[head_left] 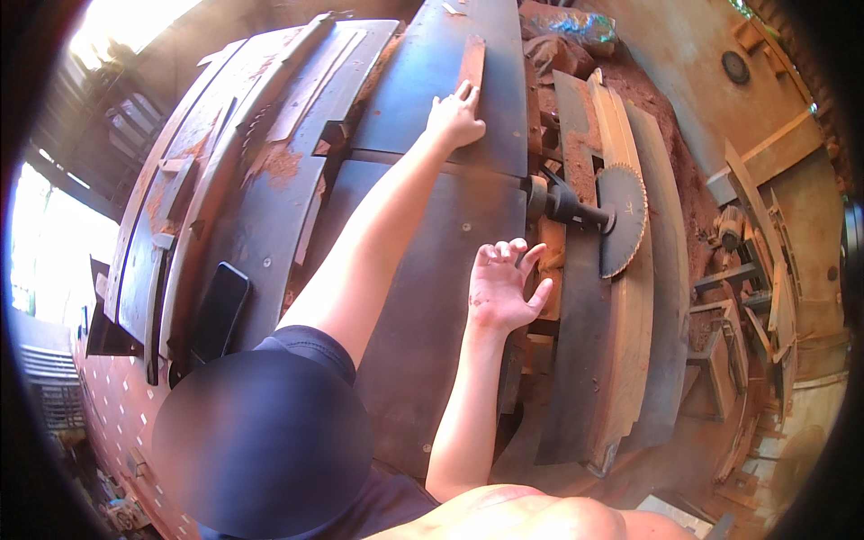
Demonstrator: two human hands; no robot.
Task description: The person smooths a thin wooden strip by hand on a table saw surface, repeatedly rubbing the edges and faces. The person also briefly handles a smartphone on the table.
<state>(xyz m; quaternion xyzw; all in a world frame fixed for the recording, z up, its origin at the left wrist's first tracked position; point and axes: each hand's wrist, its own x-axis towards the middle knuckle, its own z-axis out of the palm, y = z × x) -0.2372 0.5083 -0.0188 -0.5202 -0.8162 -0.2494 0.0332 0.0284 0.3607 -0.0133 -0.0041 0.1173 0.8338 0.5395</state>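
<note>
My left hand [457,118] reaches far forward over the dark metal machine table [427,202]. Its fingertips rest at the near end of a narrow reddish wooden strip [472,61], with the thumb apart and not around the wood. Nearer to me, my right hand [508,292] is raised palm up, its fingers slightly curled and spread, nothing in them. To its right stands a toothed circular saw blade [623,225], mounted on a dark shaft [585,213] beside the table edge.
A dark phone [221,310] lies on the left table part, near wood pieces [180,189] and sawdust [277,165]. Long boards [634,360] run under the blade. Scrap wood [756,225] and a small motor [729,228] are on the right. A dark blurred round shape [261,441] covers the lower left.
</note>
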